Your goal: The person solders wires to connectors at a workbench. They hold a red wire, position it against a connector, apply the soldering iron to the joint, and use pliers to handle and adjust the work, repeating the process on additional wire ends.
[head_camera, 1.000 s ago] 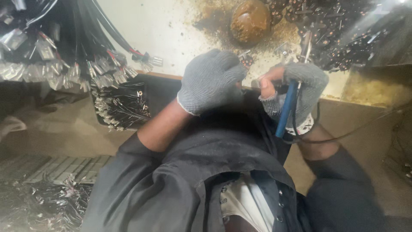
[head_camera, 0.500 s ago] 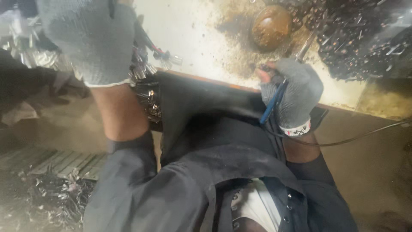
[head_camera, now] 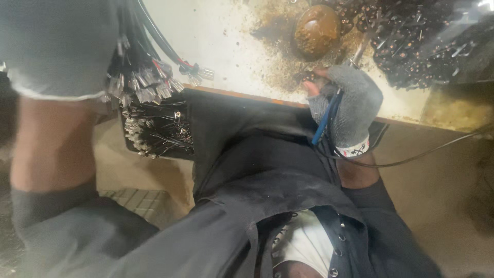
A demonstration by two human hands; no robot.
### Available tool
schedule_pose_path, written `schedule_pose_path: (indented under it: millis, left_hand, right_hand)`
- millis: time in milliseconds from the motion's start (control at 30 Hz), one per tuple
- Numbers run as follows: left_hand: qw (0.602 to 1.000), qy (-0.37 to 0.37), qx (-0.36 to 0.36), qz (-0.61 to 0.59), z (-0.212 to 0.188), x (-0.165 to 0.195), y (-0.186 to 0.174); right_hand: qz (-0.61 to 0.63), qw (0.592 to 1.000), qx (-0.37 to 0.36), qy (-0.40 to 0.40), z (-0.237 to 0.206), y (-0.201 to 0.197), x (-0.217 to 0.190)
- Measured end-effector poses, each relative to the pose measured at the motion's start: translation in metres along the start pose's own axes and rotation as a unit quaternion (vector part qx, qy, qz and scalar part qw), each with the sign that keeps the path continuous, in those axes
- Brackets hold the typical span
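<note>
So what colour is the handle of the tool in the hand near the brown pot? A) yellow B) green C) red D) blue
D: the gloved right hand grips a tool with a blue handle, just below the brown pot.

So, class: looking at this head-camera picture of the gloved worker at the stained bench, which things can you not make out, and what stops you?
- Left hand in grey knit glove, head view: fingers cut off by the top edge; motion-blurred; grip cannot be told.
- Blue-handled soldering tool: the right hand in a grey fingerless glove hides its middle; tip unclear.
- Bundle of black wires with metal terminals: upper run hidden behind the left glove.
- Heap of dark small parts: too small to identify.
</note>
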State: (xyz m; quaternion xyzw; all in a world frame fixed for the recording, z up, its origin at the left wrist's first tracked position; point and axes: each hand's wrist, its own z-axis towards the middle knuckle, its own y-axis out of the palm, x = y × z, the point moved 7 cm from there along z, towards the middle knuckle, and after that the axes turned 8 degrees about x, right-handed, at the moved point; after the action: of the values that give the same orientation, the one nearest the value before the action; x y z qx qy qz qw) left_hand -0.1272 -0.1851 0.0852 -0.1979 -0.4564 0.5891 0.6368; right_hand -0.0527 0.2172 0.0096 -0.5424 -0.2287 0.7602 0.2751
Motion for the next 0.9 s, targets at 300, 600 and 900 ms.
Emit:
schedule_pose_path:
  millis: [300,600,900]
  left_hand:
    - [0.860,0.053,-0.314,-0.399,-0.053,0.148,0.006]
    - [0.701,-0.068,-0.544,-0.456,-0.192,0.136,0.070]
    - [0.748,0.114,-0.399,-0.518,-0.144,0.187,0.034]
  right_hand:
    - [0.229,0.951,0.145,0.151,-0.016,-0.036,-0.003]
    - [0.249,0.933,0.114,0.232,-0.054,-0.047,-0.004]
    - [0.240,0.958,0.030,0.154,-0.045,-0.021,-0.015]
